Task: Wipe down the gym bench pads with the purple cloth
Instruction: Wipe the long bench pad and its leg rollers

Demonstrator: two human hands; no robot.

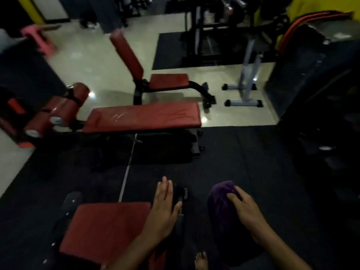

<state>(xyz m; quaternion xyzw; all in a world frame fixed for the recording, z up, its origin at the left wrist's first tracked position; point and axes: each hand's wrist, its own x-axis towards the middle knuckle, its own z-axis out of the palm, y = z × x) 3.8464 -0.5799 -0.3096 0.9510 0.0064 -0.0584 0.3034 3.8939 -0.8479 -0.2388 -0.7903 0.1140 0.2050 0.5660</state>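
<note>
Pretty dark shot, so lots of detail is lost. The right hand point(247, 211) has its fingers curled over the bunched-up purple cloth point(222, 211), holding it just right of the nearest red bench pad point(105, 230), whose lower end is cut off by the frame. The left hand point(163, 209) is flat with straight fingers at that pad's right edge; can't tell if it's actually touching. Another long flat red bench pad point(144, 117) sits further out on the black mat point(243, 152), with an incline bench point(136, 69) behind it. Top left is blurry.
</note>
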